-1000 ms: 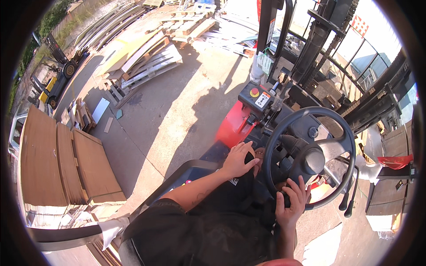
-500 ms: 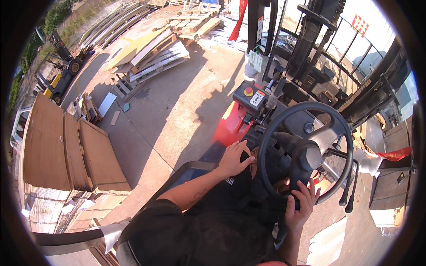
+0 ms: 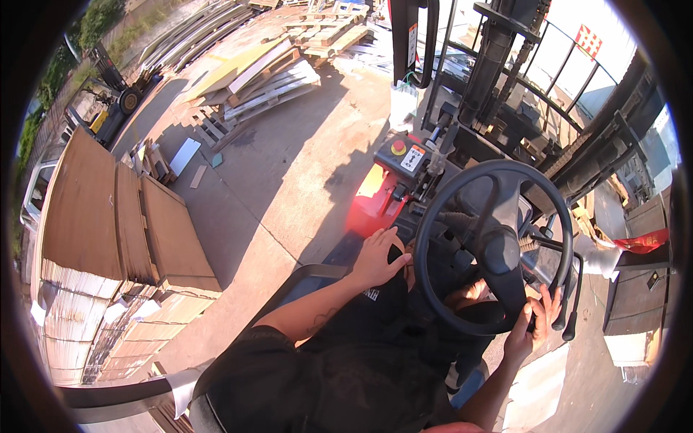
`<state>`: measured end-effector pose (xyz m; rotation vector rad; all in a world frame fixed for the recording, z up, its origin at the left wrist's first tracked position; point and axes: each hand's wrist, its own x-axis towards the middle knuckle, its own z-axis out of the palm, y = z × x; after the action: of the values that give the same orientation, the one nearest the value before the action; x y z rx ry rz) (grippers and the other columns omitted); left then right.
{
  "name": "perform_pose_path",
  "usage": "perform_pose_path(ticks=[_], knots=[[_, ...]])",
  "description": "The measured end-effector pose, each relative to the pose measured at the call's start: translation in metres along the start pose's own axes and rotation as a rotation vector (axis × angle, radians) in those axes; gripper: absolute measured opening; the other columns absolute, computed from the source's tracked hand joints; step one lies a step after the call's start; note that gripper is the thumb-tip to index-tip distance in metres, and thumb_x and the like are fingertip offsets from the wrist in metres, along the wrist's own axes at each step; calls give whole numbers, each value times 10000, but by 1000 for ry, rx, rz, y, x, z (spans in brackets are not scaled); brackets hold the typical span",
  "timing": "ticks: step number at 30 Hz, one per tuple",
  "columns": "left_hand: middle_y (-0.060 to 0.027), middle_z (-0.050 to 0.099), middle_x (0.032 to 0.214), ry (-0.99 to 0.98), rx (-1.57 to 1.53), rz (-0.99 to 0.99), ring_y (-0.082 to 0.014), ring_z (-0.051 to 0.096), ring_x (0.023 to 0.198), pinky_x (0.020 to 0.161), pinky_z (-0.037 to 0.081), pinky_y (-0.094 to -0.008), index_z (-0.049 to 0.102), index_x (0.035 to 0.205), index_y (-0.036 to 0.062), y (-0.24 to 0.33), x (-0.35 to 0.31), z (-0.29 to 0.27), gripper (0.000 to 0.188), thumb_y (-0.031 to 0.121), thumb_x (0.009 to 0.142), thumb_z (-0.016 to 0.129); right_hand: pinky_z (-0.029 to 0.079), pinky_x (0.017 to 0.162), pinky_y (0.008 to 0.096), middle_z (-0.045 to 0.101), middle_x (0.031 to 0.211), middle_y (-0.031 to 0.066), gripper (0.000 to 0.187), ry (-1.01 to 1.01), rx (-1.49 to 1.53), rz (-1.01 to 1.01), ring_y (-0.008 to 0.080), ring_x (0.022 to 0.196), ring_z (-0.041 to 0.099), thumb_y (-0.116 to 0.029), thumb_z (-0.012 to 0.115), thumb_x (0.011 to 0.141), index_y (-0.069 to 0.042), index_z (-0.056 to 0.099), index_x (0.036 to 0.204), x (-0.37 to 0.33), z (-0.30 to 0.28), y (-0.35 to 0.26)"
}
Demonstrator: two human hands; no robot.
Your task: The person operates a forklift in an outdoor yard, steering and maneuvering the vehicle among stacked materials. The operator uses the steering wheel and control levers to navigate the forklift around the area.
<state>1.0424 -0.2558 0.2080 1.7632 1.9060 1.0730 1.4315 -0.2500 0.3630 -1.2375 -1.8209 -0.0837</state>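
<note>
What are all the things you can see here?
Black round steering wheel: one, centre right.
Red control box with a red button: one, ahead of the wheel.
Black control levers: two, right of the wheel.
Black forklift mast: one, top centre.
Brown flat cardboard stacks: several, left.
Pale wooden pallets: several, top.
Grey concrete ground: middle.
Left hand: on the black-clad knee, beside the wheel.
Right hand: gripping the wheel's lower right rim.

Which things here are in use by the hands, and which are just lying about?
In use:
steering wheel, gripped by the right hand
left hand resting on the knee
levers

Lying about:
cardboard stacks
pallets
pallet truck
</note>
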Motion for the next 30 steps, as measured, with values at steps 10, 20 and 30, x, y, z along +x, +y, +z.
perform_pose_path(ticks=[10, 20, 30], knots=[[-274, 583, 1638, -7, -26, -37, -480, 484, 1573, 1295, 372, -547, 508, 1634, -55, 8, -60, -17, 865, 529, 1047, 759, 306, 1349, 542, 748, 1502, 163, 130, 109, 191, 146, 390, 1616, 491, -113, 725, 1110, -25, 808, 1157, 48, -23, 14], [-308, 593, 1595, -34, -103, -50, -495, 526, 1520, 1280, 396, -562, 497, 1636, -60, -17, -118, -41, 879, 381, 969, 862, 448, 1220, 366, 746, 1485, 145, 270, -127, 526, 211, 270, 1414, 667, -170, 825, 1048, 4, 785, 1250, 122, -1, -57], [-322, 651, 1465, -41, -123, 20, -508, 598, 1397, 1179, 471, -572, 547, 1556, -45, -9, -173, -76, 794, 332, 932, 862, 417, 1240, 480, 781, 1344, 152, 345, -166, 359, -102, 385, 1349, 672, -257, 796, 982, -64, 789, 1268, 117, 54, -160]])
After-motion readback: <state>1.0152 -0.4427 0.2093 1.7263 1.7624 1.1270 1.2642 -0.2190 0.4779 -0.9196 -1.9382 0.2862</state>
